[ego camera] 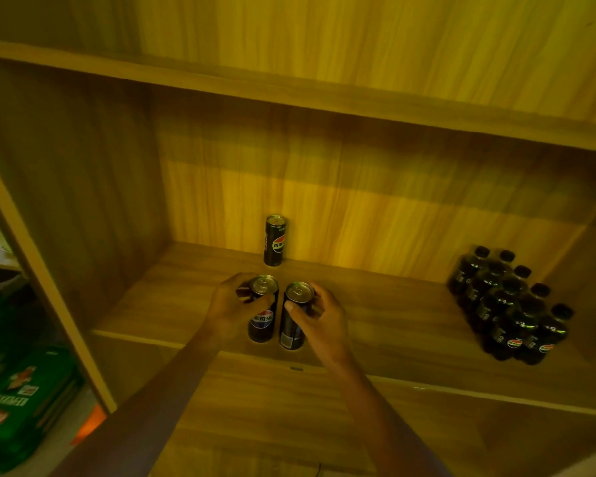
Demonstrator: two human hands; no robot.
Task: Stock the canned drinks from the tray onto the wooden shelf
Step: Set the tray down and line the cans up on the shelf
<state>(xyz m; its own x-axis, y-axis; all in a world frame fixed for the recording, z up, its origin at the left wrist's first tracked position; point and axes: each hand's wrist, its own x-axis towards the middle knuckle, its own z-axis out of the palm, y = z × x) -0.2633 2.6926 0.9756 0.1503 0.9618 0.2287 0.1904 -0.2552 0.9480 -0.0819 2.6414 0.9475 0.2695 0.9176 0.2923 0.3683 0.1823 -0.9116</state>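
Note:
Two tall black cola cans stand side by side near the front edge of the wooden shelf [172, 304]. My left hand [229, 306] is wrapped around the upper part of the left can [262, 321]. My right hand [319, 316] grips the upper part of the right can [292, 333]. Both cans look upright and close to the shelf board; I cannot tell whether they touch it. A third black can [274, 239] stands alone at the back wall, behind the other two. The tray is out of view.
A shrink-wrapped pack of small dark cola bottles [510, 304] sits at the shelf's right end. The shelf's left side panel [49, 270] rises at the left, with green packaged goods [21, 401] beyond it. Another shelf board [289, 91] runs overhead.

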